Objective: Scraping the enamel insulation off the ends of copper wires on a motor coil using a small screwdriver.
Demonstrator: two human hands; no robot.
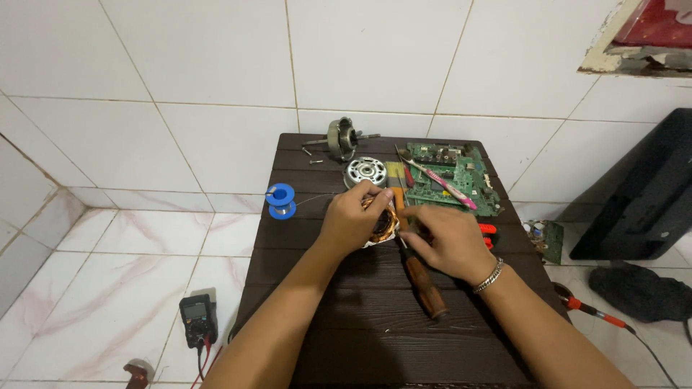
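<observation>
Copper-wound stator (380, 225) sits mid-table (317, 346), clasped by both hands.

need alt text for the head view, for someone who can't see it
Two hands, left hand and right hand, hold a copper-wound motor coil over a dark table. A screwdriver, blue spool and green circuit board lie nearby.

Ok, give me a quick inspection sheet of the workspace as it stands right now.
Surface: dark slatted table on a tiled floor.
Job's things: copper-wound motor stator under the left hand; right hand beside it, over a wooden-handled tool.
Clutter: blue solder spool, green circuit board, round metal motor cover, rotor with shaft.
Grippers: both hands curled at the stator.
Cables: multimeter leads on floor.
Surroundings: white tiled wall, black case.
</observation>
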